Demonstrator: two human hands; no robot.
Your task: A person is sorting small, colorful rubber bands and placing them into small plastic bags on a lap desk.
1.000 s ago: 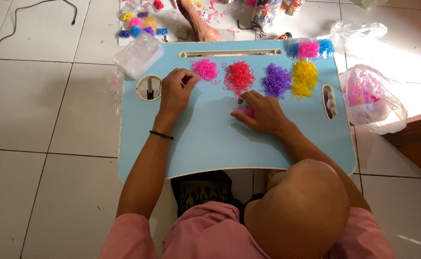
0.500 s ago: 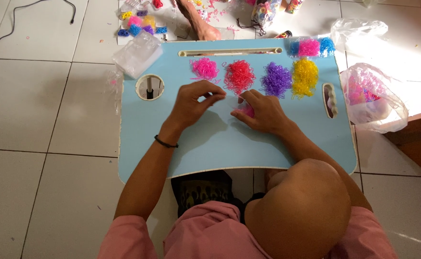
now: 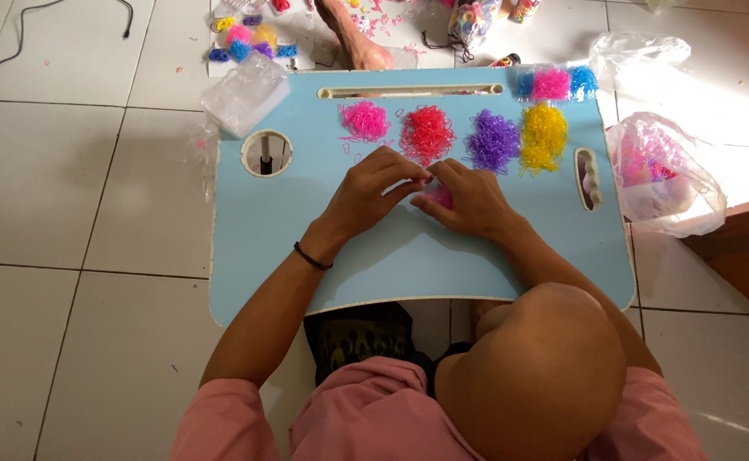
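Note:
Both my hands meet at the middle of a light blue lap table (image 3: 255,256). My left hand (image 3: 373,195), with a black band on its wrist, has its fingertips pinched on a small clump of pink rubber bands (image 3: 439,197). My right hand (image 3: 475,203) cups the same clump from the right and covers most of it. Just beyond my fingers lie separate piles of small bands: pink (image 3: 364,121), red (image 3: 427,132), purple (image 3: 494,141) and yellow (image 3: 543,137).
The table has a round cup hole (image 3: 266,154) at left and a slot along its far edge. Small bags of blue and pink bands (image 3: 552,84) lie at the far right corner. A clear plastic box (image 3: 244,94), a plastic bag of bands (image 3: 664,171) and another person's foot (image 3: 353,38) surround it.
My left hand has moved from beside the pink pile to the right and closed in on the clump under my right hand. The right hand has barely shifted.

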